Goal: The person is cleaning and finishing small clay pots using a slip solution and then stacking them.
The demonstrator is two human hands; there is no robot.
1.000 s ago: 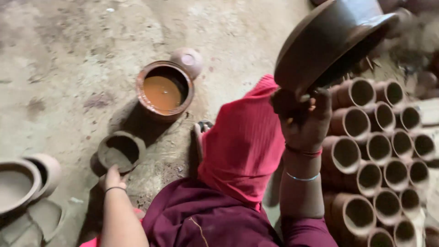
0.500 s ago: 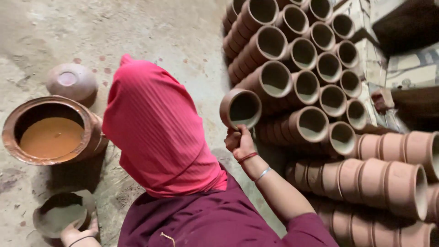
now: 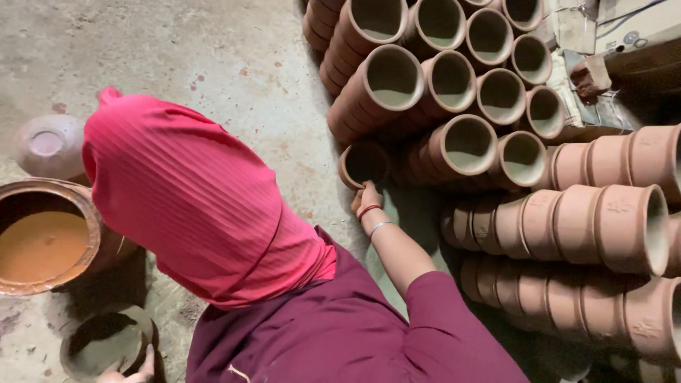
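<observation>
The right hand (image 3: 367,197) grips a small clay cup (image 3: 364,163) from below, holding it on its side with the mouth open, low against the stacked cups (image 3: 454,78) lying in rows. More stacks (image 3: 589,220) lie to the right. The left hand (image 3: 135,369), at the bottom edge, holds the rim of a dark bowl (image 3: 103,344) on the floor (image 3: 213,57). Beside it stands a pot (image 3: 42,245) of orange-brown liquid, with a round lid (image 3: 46,145) behind.

Left hand (image 3: 131,369) is sliced by the bottom edge, only fingers on the small dish (image 3: 106,344) showing. Right hand (image 3: 365,198) — fingers tucked behind the clay cup (image 3: 364,163), grip unreadable. Big pot (image 3: 42,237) is cut at the left edge, and the red head cloth (image 3: 191,198) hides the face.
</observation>
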